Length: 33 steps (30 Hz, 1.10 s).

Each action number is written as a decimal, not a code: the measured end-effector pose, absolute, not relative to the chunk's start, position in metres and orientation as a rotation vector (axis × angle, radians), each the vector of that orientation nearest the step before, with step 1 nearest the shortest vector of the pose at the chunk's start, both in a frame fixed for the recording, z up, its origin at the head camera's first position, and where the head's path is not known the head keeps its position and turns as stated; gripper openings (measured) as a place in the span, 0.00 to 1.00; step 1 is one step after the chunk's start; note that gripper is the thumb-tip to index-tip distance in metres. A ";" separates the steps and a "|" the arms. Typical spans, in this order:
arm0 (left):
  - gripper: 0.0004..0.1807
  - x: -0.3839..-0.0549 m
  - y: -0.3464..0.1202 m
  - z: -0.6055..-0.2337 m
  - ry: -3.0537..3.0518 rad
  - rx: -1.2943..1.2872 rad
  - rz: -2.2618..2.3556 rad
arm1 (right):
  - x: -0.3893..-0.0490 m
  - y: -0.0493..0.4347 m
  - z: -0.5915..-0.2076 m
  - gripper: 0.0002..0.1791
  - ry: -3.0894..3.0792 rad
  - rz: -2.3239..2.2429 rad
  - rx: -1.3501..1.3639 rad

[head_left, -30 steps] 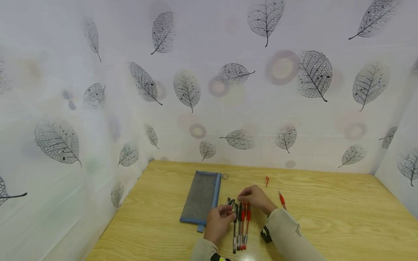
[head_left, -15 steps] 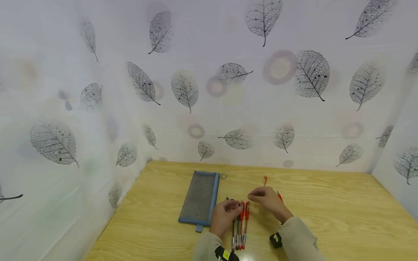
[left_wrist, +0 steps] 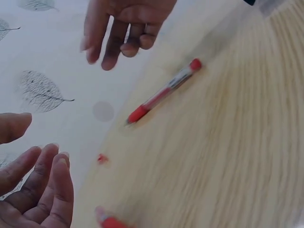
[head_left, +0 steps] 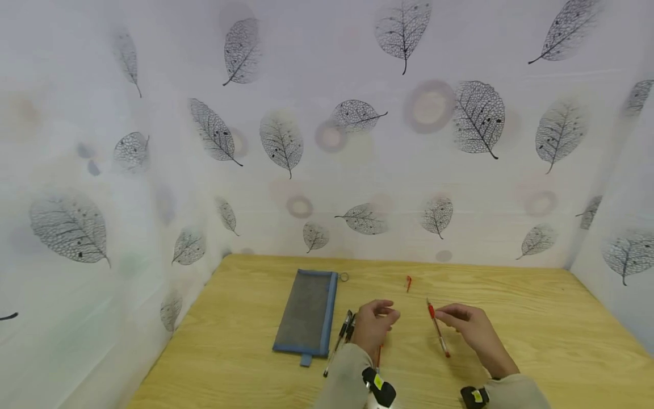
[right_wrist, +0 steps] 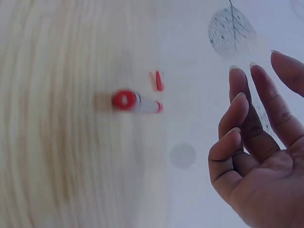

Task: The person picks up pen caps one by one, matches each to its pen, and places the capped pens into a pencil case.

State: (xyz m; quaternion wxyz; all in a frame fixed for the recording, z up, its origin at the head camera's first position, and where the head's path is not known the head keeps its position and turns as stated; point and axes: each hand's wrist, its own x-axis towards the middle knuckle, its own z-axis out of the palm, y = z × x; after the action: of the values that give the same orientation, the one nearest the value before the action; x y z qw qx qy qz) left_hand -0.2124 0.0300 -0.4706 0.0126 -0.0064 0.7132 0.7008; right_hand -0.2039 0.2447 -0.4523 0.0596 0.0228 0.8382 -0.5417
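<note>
An uncapped red pen (head_left: 439, 332) lies on the table, its tip away from me. My right hand (head_left: 475, 332) hovers just right of it. In the right wrist view the fingers of my right hand (right_wrist: 261, 142) are apart, holding nothing, clear of the red pen (right_wrist: 137, 101). My left hand (head_left: 375, 326), fingers loosely bent and with nothing in them, is over the row of pens. It hides most of them; black pens (head_left: 339, 338) show at its left and part of a red pen (head_left: 378, 358) beside its wrist. Farther back lies a red cap (head_left: 408, 283).
A grey mesh pouch (head_left: 305, 312) with blue edging lies flat left of the pens, a metal ring (head_left: 344, 277) at its top corner. Leaf-patterned sheeting (head_left: 352, 170) stands behind the wooden table (head_left: 536, 318) and along both sides.
My right hand has moved right, away from the row of pens, to beside the loose red pen. My left hand has shifted right and slightly farther forward, uncovering black pens. The view has turned slightly right.
</note>
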 end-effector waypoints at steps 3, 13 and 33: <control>0.14 -0.212 0.046 -0.475 2.246 -0.026 2.161 | -0.197 0.258 -0.450 0.28 2.542 -1.659 0.128; 0.19 -0.199 0.101 -0.479 2.161 -0.195 2.289 | -0.183 0.285 -0.445 0.25 2.580 -1.782 0.183; 0.29 -0.203 0.162 -0.497 2.464 -0.626 2.196 | -0.176 0.304 -0.436 0.17 2.576 -1.979 0.239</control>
State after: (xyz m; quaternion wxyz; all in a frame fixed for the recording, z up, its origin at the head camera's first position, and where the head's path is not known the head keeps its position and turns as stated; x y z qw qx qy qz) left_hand -0.2030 0.1616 -0.4966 -0.1088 -0.1853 0.7291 0.6498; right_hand -0.1763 0.3043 -0.4364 -0.0576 0.0733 0.7896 -0.6065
